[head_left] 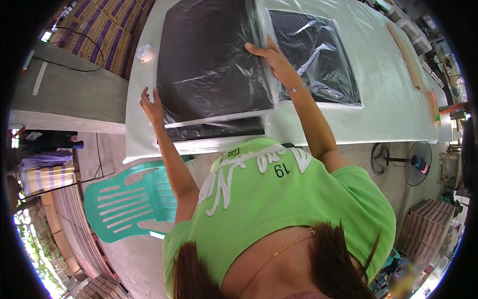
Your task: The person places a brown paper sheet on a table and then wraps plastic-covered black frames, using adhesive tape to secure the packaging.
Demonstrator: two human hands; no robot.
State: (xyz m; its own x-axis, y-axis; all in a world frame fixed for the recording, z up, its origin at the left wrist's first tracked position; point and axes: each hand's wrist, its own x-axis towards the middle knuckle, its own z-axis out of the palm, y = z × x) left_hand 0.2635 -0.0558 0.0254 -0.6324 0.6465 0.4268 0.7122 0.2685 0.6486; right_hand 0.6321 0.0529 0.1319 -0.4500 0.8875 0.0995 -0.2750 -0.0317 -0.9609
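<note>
Nearest, at 8 o'clock, stands a green plastic chair [153,199]. The person's left hand [152,107] is at 10 o'clock, fingers parted, beside the left edge of a large dark panel [209,65] in clear plastic. That panel lies at 11 to 12 o'clock on a white-covered table [393,104]. The right hand [273,59], toward 1 o'clock, has its thumb stretched over the panel's right edge; whether it pinches the plastic cannot be told. Beyond it at 1 o'clock lies a smaller wrapped panel [308,55]; far off at 10 o'clock, stacked cartons [102,32].
</note>
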